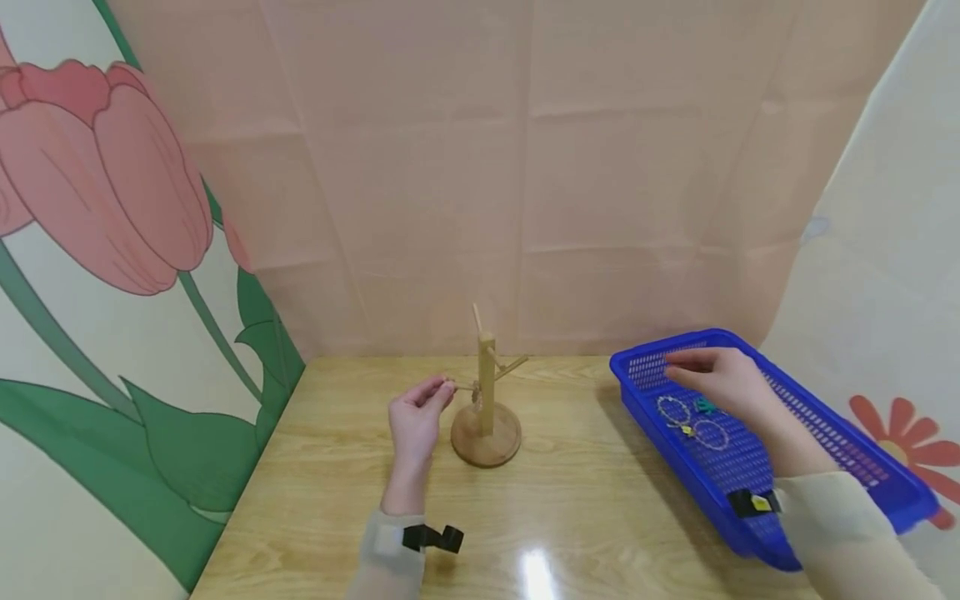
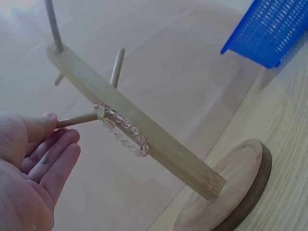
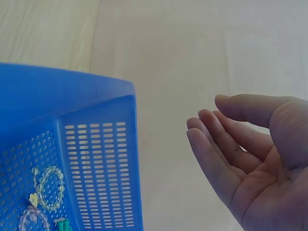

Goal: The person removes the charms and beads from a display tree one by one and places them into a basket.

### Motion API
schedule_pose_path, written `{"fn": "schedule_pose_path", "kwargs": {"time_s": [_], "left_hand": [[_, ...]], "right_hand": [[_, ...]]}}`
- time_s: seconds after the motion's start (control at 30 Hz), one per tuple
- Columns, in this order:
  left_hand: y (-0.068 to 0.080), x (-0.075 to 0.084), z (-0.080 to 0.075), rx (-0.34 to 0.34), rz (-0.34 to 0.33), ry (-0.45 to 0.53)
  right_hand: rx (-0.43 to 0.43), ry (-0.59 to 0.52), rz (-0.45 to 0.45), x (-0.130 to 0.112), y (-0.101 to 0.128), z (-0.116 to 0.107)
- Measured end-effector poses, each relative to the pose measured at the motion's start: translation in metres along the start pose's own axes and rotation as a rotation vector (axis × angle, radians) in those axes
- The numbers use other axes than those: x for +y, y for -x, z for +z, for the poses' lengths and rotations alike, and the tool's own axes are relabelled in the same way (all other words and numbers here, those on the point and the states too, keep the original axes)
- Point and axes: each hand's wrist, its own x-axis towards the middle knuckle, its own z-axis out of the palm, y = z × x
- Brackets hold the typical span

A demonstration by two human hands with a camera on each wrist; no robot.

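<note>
A wooden peg stand (image 1: 487, 392) with a round base stands upright on the table. A bracelet of clear pinkish beads (image 2: 126, 129) hangs on one of its pegs, against the post. My left hand (image 1: 418, 417) pinches the outer end of that peg (image 2: 77, 119) between thumb and fingers. Over the blue basket (image 1: 660, 450) hovers my right hand (image 1: 723, 383), its fingers loosely bent with nothing between them. Inside the basket lie a pale beaded bracelet (image 3: 50, 188), a pinkish beaded bracelet (image 3: 33, 220) and a small green item (image 3: 62, 224).
The perforated basket wall (image 3: 98, 168) rises around the bracelets. Behind the wood-grain table (image 1: 570, 500) hangs a pink cloth (image 1: 517, 183). A tulip-printed sheet (image 1: 97, 192) borders the left side, and a flower-printed one (image 1: 900, 250) the right.
</note>
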Motion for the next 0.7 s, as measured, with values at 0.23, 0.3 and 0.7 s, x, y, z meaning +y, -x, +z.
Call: {"fn": "schedule_pose_path", "kwargs": {"time_s": [0.23,0.3,0.7], "left_hand": [[0.001,0.0,-0.001,-0.001,-0.003,0.001],[0.001,0.0,-0.001,-0.006,-0.005,0.009],[0.001,0.001,-0.006,-0.082,-0.036,-0.026]], "right_hand": [[0.006,0.0,0.008,-0.005,0.001,0.004],[0.007,-0.007,0.007,-0.006,0.002,0.005],[0.026,-0.054,-0.007,-0.016,0.002,0.015]]}}
